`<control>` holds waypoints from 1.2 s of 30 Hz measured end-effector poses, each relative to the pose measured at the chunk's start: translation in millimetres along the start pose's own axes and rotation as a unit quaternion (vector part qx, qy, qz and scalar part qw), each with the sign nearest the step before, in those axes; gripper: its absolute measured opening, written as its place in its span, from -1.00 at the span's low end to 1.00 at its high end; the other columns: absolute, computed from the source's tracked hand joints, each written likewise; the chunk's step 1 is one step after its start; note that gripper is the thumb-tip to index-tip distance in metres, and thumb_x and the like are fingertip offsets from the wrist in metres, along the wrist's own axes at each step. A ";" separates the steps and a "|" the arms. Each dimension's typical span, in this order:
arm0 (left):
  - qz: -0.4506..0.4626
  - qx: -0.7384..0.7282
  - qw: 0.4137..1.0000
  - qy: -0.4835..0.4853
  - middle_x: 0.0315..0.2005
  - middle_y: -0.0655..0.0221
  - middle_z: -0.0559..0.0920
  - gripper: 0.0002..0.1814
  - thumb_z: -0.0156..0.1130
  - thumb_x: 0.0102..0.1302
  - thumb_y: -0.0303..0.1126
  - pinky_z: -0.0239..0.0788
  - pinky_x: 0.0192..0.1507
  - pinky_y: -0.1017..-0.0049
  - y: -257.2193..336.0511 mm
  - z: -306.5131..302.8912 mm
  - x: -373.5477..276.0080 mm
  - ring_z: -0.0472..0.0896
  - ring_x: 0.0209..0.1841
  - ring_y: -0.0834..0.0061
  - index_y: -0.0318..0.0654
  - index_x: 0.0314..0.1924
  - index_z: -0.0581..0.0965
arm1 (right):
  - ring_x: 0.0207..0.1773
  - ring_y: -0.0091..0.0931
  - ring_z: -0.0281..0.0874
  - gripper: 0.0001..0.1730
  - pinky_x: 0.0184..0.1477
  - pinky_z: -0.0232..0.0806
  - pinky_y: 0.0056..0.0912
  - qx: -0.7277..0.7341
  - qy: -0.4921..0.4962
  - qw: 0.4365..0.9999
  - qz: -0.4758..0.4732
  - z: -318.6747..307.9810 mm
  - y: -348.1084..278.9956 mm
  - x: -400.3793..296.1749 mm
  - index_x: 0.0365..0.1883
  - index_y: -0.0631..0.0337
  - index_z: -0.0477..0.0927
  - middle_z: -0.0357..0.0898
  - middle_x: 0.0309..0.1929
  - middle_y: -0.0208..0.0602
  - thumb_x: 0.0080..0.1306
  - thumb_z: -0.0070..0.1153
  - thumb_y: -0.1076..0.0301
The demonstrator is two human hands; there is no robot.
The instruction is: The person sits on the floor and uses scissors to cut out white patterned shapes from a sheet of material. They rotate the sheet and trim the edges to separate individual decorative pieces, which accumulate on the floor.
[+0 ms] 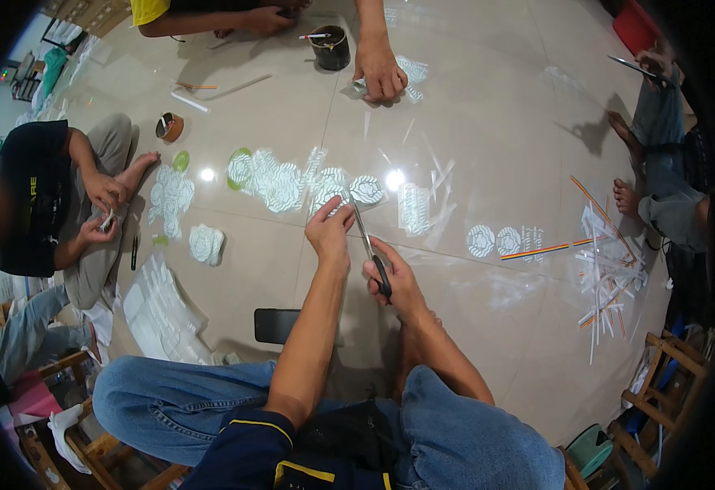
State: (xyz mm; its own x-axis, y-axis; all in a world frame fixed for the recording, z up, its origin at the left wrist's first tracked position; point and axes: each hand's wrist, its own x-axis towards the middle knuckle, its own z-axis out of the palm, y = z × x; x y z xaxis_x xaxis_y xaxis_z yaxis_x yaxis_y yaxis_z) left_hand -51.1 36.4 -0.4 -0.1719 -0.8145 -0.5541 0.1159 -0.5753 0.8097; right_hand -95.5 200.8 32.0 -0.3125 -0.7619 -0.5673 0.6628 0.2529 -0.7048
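Note:
My right hand grips scissors with black handles. Their long metal blades point up and away from me, apparently touching a transparent film piece with a white, leaf-like round print. My left hand pinches the near edge of this film between thumb and fingers, just left of the blades. Just beyond it, several similar printed film pieces lie in a row on the tiled floor. Right of the scissors rests a small stack of printed strips.
Cut offcuts pile up at right, near two round prints. A smartphone lies by my left forearm, beside printed film sheets. Co-workers sit around; one person's hand reaches down near a dark cup. Another person holds scissors.

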 end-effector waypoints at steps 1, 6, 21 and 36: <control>0.000 0.003 1.000 -0.001 -0.14 0.12 0.73 -0.54 0.38 0.31 -0.67 0.66 -0.10 0.50 0.3 0.2 -0.1 0.74 -0.17 0.38 -0.59 0.21 0.54 | -0.65 -0.65 0.29 -0.16 -0.59 0.11 -0.50 -0.002 -0.001 1.000 0.001 -0.7 -0.4 1.7 0.60 0.11 0.29 0.42 -0.62 -0.54 0.47 0.34 0.05; 0.001 0.011 1.000 -0.001 -0.14 0.12 0.74 -0.54 0.39 0.31 -0.65 0.65 -0.11 0.51 0.1 -1.5 1.2 0.74 -0.17 0.39 -0.59 0.20 0.54 | -0.67 -0.67 0.24 -0.14 -0.60 0.08 -0.51 0.008 -0.011 1.000 -0.005 -0.7 3.0 5.0 0.62 0.13 0.28 0.38 -0.64 -0.57 0.46 0.35 0.08; -0.012 0.022 1.000 -0.011 -0.19 0.14 0.73 -0.52 0.41 0.28 -0.68 0.63 -0.17 0.53 0.4 -2.2 1.5 0.73 -0.24 0.40 -0.60 0.19 0.54 | -0.67 -0.69 0.22 -0.14 -0.61 0.07 -0.53 -0.002 -0.007 1.000 -0.012 -0.6 0.3 11.1 0.61 0.20 0.28 0.36 -0.65 -0.60 0.47 0.35 0.11; -0.006 0.021 1.000 -0.007 -0.23 0.18 0.71 -0.54 0.39 0.27 -0.67 0.59 -0.21 0.54 5.8 -7.3 -4.5 0.70 -0.27 0.44 -0.60 0.18 0.56 | -0.65 -0.70 0.22 -0.17 -0.60 0.08 -0.53 -0.011 -0.025 1.000 -0.009 4.4 -10.6 38.9 0.61 0.11 0.31 0.38 -0.63 -0.58 0.46 0.36 0.15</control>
State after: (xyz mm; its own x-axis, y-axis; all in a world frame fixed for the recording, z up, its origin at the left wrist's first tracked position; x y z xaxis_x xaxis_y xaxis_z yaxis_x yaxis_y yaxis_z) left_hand -42.5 36.2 5.4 -0.1867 -0.8059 -0.5618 0.0727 -0.5816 0.8102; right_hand -111.6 165.8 19.3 -0.2886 -0.7951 -0.5334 0.6431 0.2517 -0.7233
